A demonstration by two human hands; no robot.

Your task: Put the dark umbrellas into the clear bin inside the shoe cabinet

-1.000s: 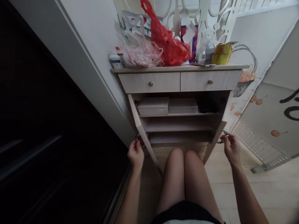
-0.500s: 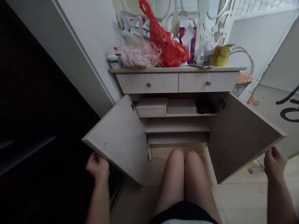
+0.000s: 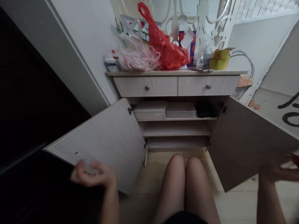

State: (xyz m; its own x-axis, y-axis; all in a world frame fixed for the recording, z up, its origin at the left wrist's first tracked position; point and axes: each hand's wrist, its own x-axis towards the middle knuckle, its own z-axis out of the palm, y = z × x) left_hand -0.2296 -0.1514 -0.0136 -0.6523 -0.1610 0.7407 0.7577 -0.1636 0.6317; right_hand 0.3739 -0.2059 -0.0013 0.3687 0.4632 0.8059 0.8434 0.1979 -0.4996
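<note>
The left cabinet door (image 3: 105,137) and the right cabinet door (image 3: 252,143) both stand swung outward. My left hand (image 3: 95,175) is at the lower front edge of the left door, on its inner side. Its fingers are loosely curled and apart, with nothing seen in them. Near the outer edge of the right door is my right hand (image 3: 275,172), dark and blurred, its fingers smeared. Inside the cabinet, the upper shelf (image 3: 149,120) bears a white drawer box (image 3: 149,114), a translucent box (image 3: 181,110) and a black bundle (image 3: 205,109).
Two drawers with round knobs (image 3: 147,88) sit above the doors. The cabinet top (image 3: 130,74) carries a red plastic bag (image 3: 170,54), a pinkish clear bag (image 3: 140,59), a white bottle (image 3: 111,63) and yellow tape rolls (image 3: 219,59). My knees (image 3: 177,161) are between the doors.
Both doors have swung wider outward. My left hand has moved from the outer side of its door's edge to the inner side. My right hand has shifted to its door's inner side.
</note>
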